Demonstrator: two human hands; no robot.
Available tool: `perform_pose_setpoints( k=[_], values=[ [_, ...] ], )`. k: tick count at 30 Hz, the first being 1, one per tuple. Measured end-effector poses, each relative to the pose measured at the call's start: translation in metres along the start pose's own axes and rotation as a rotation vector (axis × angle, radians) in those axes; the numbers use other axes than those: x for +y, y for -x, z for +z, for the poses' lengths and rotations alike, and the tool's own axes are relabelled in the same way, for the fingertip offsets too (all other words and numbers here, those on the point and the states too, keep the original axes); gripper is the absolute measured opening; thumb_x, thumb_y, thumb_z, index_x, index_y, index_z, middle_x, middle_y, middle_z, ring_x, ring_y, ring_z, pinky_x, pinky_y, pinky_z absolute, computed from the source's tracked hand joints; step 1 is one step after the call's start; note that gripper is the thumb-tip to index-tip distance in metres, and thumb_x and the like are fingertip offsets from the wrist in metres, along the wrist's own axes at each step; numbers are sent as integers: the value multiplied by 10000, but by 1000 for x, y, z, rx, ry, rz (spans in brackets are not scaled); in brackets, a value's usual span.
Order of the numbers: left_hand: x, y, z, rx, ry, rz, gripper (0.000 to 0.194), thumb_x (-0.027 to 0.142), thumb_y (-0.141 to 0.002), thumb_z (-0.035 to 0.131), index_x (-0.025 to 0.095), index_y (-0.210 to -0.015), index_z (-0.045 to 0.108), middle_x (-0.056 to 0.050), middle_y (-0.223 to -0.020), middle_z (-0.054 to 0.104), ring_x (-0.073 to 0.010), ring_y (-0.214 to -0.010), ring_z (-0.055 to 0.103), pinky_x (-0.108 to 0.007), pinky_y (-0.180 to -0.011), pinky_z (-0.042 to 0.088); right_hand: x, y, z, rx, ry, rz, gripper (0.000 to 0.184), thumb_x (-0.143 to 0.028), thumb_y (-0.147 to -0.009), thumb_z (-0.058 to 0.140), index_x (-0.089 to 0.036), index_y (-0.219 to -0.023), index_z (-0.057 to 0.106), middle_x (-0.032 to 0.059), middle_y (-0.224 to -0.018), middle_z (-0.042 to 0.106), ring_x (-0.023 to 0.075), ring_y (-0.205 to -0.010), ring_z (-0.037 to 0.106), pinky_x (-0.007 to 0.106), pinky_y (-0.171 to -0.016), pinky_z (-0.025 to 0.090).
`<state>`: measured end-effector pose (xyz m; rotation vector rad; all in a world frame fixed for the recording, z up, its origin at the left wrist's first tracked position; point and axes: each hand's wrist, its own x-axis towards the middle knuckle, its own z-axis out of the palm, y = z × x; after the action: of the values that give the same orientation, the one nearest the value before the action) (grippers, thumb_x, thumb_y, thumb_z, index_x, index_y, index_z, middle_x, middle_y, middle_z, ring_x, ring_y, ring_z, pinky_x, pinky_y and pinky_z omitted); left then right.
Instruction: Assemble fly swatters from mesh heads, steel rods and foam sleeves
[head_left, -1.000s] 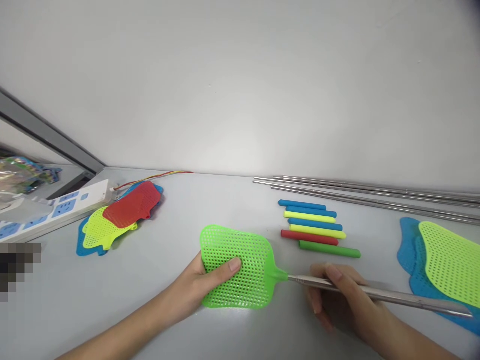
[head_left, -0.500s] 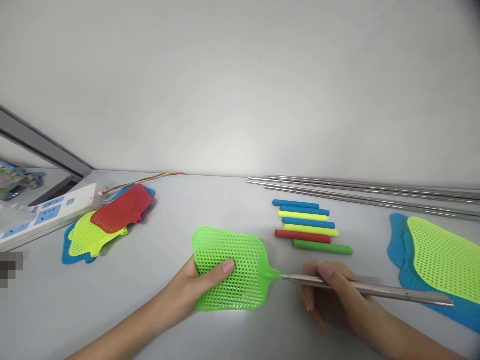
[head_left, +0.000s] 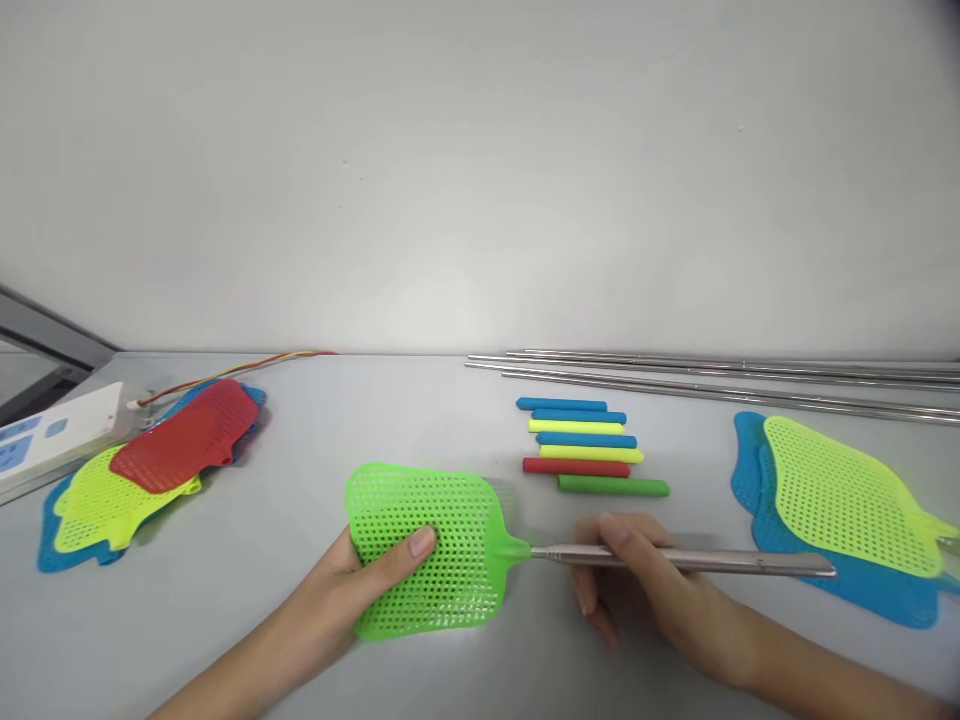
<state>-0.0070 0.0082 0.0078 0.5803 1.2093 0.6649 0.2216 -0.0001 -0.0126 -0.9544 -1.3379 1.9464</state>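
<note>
A bright green fly swatter head, square and full of small holes, is pinched in my left hand, thumb on top and fingers behind. Its neck is joined to a collapsed metal telescopic rod. My right hand holds that rod with the thumb above it and the fingers underneath. The rod points right, its thick end over the swatters at that side. Just beyond my hands lies a row of coloured plastic handles: a green handle nearest, then a red handle, with yellow and blue ones behind.
Thin metal rods lie along the wall at the back right. Yellow and blue swatters overlap at the right. Loose swatter heads, a red one on top, are piled left beside a power strip.
The view has turned slightly right, so things sit further left in the picture. Both hands keep the same hold on the swatter.
</note>
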Motion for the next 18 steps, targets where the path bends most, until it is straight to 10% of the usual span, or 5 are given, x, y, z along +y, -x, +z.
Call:
perform_pose_setpoints(
  k=[18],
  values=[
    [0, 0, 2, 11, 16, -9, 611, 334, -592, 693, 201, -1151, 487, -62, -891, 669, -229, -769, 623, -321, -710, 491, -4, 1, 1, 11, 29, 4, 500, -435, -862, 170, -145, -598, 478, -7, -496, 437, 99, -501, 447, 225, -532, 356]
  ],
)
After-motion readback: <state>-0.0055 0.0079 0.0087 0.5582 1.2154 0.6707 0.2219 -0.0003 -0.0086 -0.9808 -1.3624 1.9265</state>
